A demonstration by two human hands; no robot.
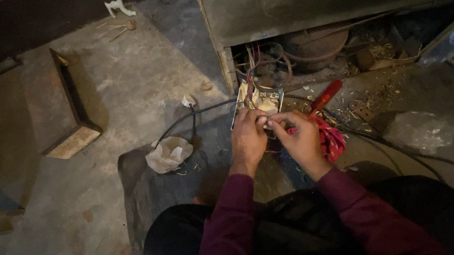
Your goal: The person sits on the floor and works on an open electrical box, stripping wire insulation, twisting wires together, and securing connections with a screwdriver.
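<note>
Red-handled screwdriver (pixel 325 97) lies just right of both hands (pixel 276 136), pinched together on a wire (pixel 267 122) at the cabinet's edge (pixel 228 71).

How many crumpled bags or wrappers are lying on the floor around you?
2: a white crumpled bag left of the left hand, and a clear plastic bag right of the right hand. Debris may hide more.

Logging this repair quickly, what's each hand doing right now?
Left hand: fingers pinched shut at the small electrical box.
Right hand: fingers pinched shut beside the left fingertips; what they pinch cannot be told.
</note>
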